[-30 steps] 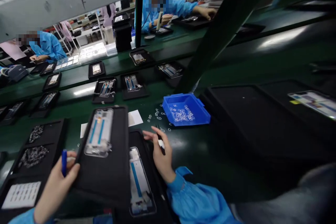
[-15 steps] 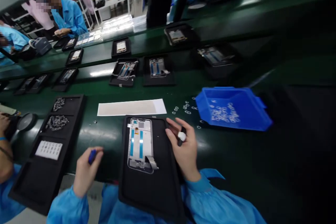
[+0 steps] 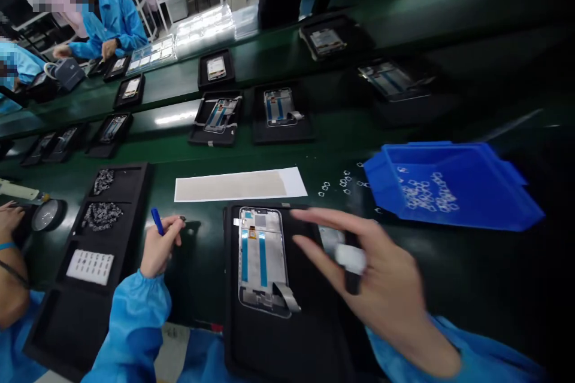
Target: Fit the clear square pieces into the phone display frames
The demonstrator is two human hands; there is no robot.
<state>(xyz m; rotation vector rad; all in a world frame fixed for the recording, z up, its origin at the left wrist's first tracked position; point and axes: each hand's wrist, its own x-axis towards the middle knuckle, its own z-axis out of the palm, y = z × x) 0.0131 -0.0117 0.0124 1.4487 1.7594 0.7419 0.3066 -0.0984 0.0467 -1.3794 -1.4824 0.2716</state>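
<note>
My left hand [image 3: 157,248] is closed around a blue pen-like tool [image 3: 157,221], above the green bench. A small dark bit shows at its fingertips; I cannot tell if it is the tool's tip. My right hand [image 3: 386,275] is over the right side of a black tray [image 3: 309,335], thumb and forefinger apart. A black tool with a white part [image 3: 351,258] sits in that hand, blurred, its kind unclear. On the tray's left side lies an opened phone frame [image 3: 263,260] with two blue strips and a loose flex cable [image 3: 286,297] at its lower end.
A black compartment tray [image 3: 128,215] with small dark parts and a white card stands left. Beyond my tray lies a pale strip [image 3: 229,185]. A blue bin [image 3: 485,215] holds small clear rings; several lie beside it. More phone trays [image 3: 215,137] line the bench. A co-worker's arm [image 3: 11,275] is far left.
My left hand has risen and moved slightly right, showing more of the blue tool. The right hand has come off the tray's edge, nearer the camera. The view has shifted.
</note>
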